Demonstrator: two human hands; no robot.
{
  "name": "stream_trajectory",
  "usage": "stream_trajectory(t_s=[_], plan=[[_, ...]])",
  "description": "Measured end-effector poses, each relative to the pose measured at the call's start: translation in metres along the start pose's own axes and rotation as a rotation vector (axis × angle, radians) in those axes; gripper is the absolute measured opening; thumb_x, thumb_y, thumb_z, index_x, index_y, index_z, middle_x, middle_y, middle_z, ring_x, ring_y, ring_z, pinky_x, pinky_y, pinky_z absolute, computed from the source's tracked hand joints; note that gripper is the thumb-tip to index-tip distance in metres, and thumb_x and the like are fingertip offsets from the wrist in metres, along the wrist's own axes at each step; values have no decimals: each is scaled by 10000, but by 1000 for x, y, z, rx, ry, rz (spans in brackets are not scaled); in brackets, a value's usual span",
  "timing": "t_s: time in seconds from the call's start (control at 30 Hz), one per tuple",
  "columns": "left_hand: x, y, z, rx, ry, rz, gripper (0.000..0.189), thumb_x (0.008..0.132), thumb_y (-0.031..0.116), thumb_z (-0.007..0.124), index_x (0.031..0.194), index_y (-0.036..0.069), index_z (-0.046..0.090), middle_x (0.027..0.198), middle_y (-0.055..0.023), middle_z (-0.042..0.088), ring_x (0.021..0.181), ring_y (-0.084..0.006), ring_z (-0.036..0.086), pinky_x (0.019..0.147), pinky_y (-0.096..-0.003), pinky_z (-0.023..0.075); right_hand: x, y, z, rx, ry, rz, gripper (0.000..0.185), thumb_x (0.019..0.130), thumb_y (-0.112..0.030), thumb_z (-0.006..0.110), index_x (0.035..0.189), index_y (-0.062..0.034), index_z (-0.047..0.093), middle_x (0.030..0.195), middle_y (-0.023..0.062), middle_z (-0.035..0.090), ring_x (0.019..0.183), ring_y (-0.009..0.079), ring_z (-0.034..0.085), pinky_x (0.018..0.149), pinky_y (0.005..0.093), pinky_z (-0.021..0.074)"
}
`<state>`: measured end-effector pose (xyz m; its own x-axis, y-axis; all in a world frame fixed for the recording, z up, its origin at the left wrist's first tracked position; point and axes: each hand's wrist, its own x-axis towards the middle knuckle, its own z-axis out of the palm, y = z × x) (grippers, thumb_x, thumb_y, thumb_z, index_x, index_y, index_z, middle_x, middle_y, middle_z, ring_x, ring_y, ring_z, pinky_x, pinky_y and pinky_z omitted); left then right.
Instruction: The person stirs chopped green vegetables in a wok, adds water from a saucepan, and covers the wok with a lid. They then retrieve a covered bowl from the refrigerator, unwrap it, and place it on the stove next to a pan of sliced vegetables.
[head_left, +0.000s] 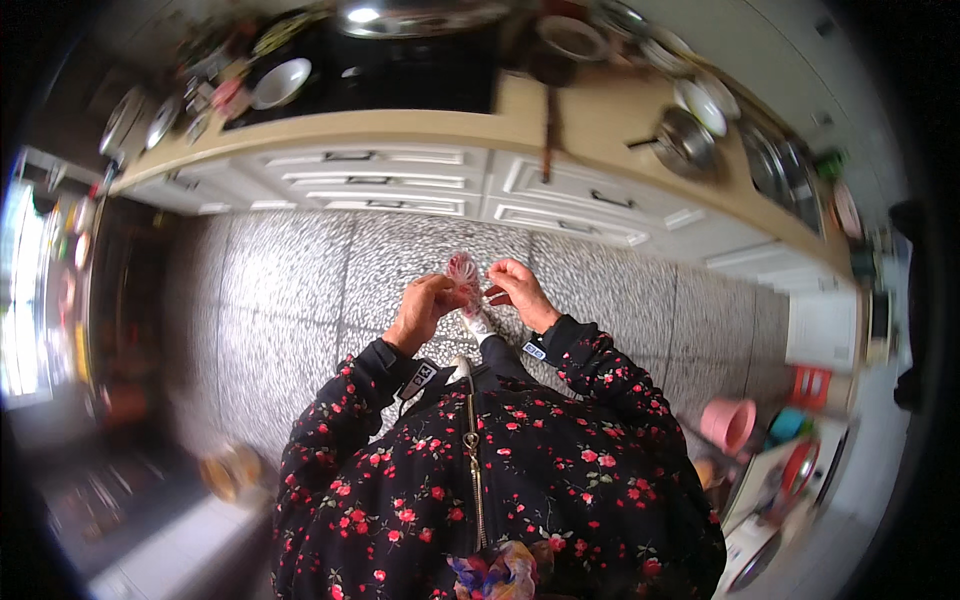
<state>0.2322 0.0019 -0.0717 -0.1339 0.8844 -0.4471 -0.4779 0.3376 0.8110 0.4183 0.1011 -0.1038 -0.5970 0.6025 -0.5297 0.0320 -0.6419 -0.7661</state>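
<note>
My left hand (426, 306) pinches a small, crumpled clear plastic bag (463, 268) with red showing in or on it. The bag hangs over the floor in front of my body, its lower end below my left fingertips. On its other side is my right hand (525, 294), fingers bent and the tips very near the bag. Whether those tips grip the film is too small to make out. Beneath the hands, a white shoe (478, 324) is partly hidden by the bag.
A beige counter (420, 127) with white drawers (375, 180) runs ahead. On it are a black cooktop (420, 75), a white bowl (282, 82), a steel pot (682, 141) and a pan whose handle (549, 135) overhangs the edge. A pink bucket (727, 422) stands right.
</note>
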Motion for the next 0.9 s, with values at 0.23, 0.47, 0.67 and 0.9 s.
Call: stream_trajectory(t_s=[0.23, 0.47, 0.67, 0.9], plan=[[44, -52, 101, 537, -576, 292, 181, 789, -7, 688, 961, -6, 630, 866, -122, 645, 758, -202, 635, 685, -306, 507, -119, 14, -62, -682, 438, -644, 172, 849, -80, 608, 994, -23, 534, 887, 150, 609, 756, 286, 627, 643, 351, 495], [48, -71, 251, 1002, -1063, 407, 255, 778, -56, 634, 1024, 12, 641, 743, -68, 572, 653, -151, 543, 634, -293, 488, -204, 13, -144, -827, 728, -635, 205, 869, -107, 560, 1054, -26, 525, 992, 190, 602, 889, 385, 600, 730, 427, 500], [61, -131, 396, 611, -1066, -370, 169, 912, 141, 562, 960, -4, 634, 760, 2, 561, 682, -95, 530, 644, -252, 461, -287, 14, -256, -982, 758, -294, 246, 900, -264, 511, 941, -37, 598, 900, 187, 624, 871, 387, 603, 736, 472, 484], [70, -189, 570, 640, -972, -627, 173, 894, 156, 572, 847, 0, 630, 760, -49, 606, 674, -123, 589, 682, -302, 545, -372, -14, -385, -972, 921, -233, 213, 847, -149, 506, 850, 28, 625, 858, 218, 648, 784, 378, 648, 645, 456, 530]])
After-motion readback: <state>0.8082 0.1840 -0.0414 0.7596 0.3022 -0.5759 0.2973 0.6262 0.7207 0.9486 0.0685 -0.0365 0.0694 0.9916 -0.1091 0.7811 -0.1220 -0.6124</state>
